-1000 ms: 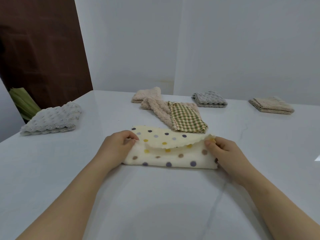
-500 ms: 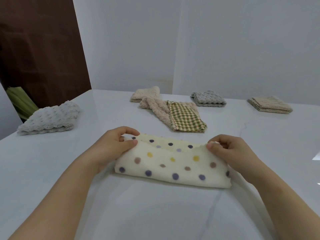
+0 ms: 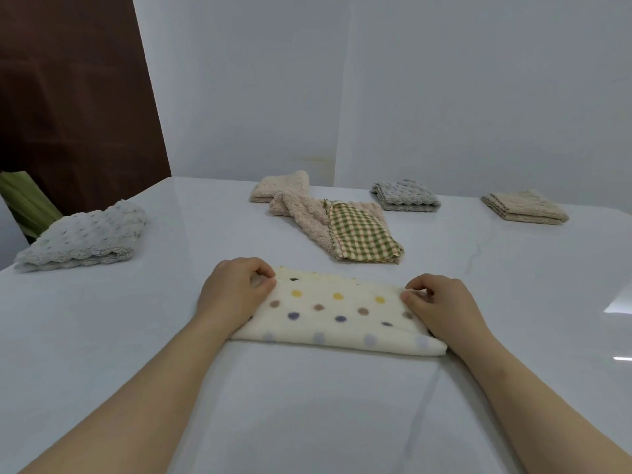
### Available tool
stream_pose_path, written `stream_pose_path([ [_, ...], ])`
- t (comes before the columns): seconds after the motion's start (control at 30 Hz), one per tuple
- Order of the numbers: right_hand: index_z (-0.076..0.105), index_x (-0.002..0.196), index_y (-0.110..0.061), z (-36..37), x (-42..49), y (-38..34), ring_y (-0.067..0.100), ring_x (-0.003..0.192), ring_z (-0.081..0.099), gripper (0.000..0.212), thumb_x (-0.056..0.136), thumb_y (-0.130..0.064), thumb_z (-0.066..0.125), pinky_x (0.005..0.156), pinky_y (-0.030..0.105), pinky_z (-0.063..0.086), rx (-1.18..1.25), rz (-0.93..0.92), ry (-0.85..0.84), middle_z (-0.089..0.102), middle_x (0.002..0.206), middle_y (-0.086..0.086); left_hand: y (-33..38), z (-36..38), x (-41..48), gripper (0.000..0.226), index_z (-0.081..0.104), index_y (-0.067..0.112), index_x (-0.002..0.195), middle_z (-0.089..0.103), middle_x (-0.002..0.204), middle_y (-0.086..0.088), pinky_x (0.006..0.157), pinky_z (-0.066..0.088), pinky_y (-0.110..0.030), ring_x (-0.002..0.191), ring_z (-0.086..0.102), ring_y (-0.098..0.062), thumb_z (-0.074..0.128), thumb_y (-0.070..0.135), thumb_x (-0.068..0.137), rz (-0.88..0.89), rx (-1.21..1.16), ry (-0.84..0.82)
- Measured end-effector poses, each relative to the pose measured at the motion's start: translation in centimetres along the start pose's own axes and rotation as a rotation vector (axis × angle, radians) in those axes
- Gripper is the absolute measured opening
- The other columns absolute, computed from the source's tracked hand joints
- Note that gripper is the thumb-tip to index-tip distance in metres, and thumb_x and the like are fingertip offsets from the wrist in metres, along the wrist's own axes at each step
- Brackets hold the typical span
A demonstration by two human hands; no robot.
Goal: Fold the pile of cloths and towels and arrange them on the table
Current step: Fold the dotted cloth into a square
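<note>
Two hands are on one item. The dotted towel [image 3: 338, 313] lies flat on the white table [image 3: 307, 422] directly in front of the person. It is doubled into a long band with the fold on the near side.

Hand state, as I read it from my station:
- The left hand [image 3: 234, 292] has curled fingers and pinches the far left corner of the band.
- The right hand [image 3: 441, 302] has curled fingers and pinches the far right corner.
- Both palms lie over the ends of the band.

I judge the step in hand to be lining up the far edges before the next fold.

Fault conditions I watch for:
- Layer slip. The fabric looks soft and thick, so if one corner is released before the other, the top layer may creep and the edges will no longer match.
- Spring-back. A thick fold may lift open if it is not pressed flat.
- Sliding. The table is glossy, so an uneven pull may skew the whole band.
- Snagging. The checked cloth [image 3: 364, 234] lies on a fluffy beige towel [image 3: 301, 213] near the far edge of the band. A forward reach may drag both.

Four other pieces lie well apart and folded: a pale grey towel [image 3: 85, 237], a beige towel [image 3: 278, 186], a grey towel [image 3: 405, 196] and a tan towel [image 3: 523, 206].
</note>
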State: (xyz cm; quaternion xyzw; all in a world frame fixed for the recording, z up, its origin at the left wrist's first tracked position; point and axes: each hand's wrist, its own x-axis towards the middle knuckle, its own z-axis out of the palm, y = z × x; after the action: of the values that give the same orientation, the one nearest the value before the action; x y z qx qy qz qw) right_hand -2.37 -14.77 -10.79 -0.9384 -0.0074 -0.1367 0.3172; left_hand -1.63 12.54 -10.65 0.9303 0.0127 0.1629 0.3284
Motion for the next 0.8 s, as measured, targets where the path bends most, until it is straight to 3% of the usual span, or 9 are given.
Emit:
stream_pose_path([
  [0.1,0.064,0.090,-0.021,0.1,0.2,0.2,0.024,0.102,0.052,0.008,0.087,-0.025,0.057,0.075,0.029,0.035,-0.096,0.010,-0.026,0.055,0.080,-0.008,-0.2,0.0,0.1,0.010,0.063,0.027,0.092,0.061,0.103,0.008,0.090,0.040,-0.032,0.108,0.049,-0.020,0.055,0.031,0.088,-0.002,0.117,-0.066],
  [0.17,0.063,0.093,-0.021,0.0,0.2,0.2,0.022,0.105,0.051,0.010,0.088,-0.026,0.056,0.076,0.029,0.033,-0.105,0.012,-0.037,0.053,0.081,-0.008,-0.2,-0.3,0.0,0.008,0.060,0.028,0.092,0.055,0.094,0.008,0.087,0.038,-0.031,0.109,0.047,-0.021,0.054,0.032,0.089,-0.020,0.132,-0.120],
  [0.27,0.058,0.086,-0.026,-0.3,0.2,0.2,0.023,0.105,0.051,0.002,0.087,-0.025,0.057,0.080,0.030,0.036,-0.086,0.013,-0.071,0.052,0.076,-0.011,0.2,-1.0,-0.3,0.007,0.054,0.028,0.082,0.050,0.094,0.007,0.078,0.037,-0.027,0.098,0.050,-0.018,0.057,0.031,0.087,-0.021,0.117,-0.209],
  [0.37,0.052,0.074,-0.031,-0.5,0.0,0.2,0.024,0.098,0.054,0.015,0.086,-0.023,0.058,0.082,0.034,0.042,-0.054,-0.016,-0.097,0.053,0.072,-0.014,0.1,-1.7,-0.6,0.014,0.053,0.028,0.074,0.051,0.090,0.008,0.065,0.036,-0.022,0.082,0.048,-0.011,0.061,0.030,0.085,-0.021,0.099,-0.263],
  [0.5,0.047,0.066,-0.037,-0.5,-0.2,0.2,0.022,0.093,0.055,0.027,0.085,-0.021,0.057,0.077,0.033,0.043,-0.053,-0.047,-0.114,0.059,0.076,-0.013,0.0,-1.9,-0.9,0.021,0.050,0.030,0.068,0.047,0.085,0.010,0.062,0.034,-0.014,0.072,0.045,-0.002,0.064,0.029,0.083,0.013,0.085,-0.258],
  [0.6,0.051,0.069,-0.034,-0.5,-0.2,0.1,0.024,0.095,0.054,0.021,0.085,-0.021,0.057,0.078,0.032,0.042,-0.028,-0.043,-0.116,0.056,0.077,-0.013,0.0,-1.7,-0.9,0.021,0.052,0.032,0.066,0.046,0.094,0.010,0.070,0.037,-0.019,0.089,0.049,-0.008,0.066,0.028,0.081,0.033,0.005,-0.222],
  [0.7,0.053,0.078,-0.032,-0.5,-0.3,0.1,0.022,0.106,0.051,0.012,0.085,-0.023,0.057,0.089,0.036,0.042,-0.019,-0.041,-0.133,0.057,0.085,-0.013,-0.1,-1.3,-0.9,0.021,0.050,0.034,0.068,0.048,0.122,0.011,0.100,0.036,-0.030,0.119,0.044,-0.012,0.064,0.030,0.083,0.083,0.047,-0.243],
  [0.8,0.053,0.084,-0.032,-0.5,-0.4,0.1,0.017,0.108,0.050,0.009,0.087,-0.024,0.055,0.092,0.034,0.040,-0.021,-0.042,-0.159,0.061,0.090,-0.009,0.1,-1.2,-0.9,0.022,0.046,0.033,0.069,0.058,0.113,0.010,0.092,0.034,-0.028,0.113,0.048,-0.014,0.057,0.031,0.088,0.104,0.122,-0.275],
])
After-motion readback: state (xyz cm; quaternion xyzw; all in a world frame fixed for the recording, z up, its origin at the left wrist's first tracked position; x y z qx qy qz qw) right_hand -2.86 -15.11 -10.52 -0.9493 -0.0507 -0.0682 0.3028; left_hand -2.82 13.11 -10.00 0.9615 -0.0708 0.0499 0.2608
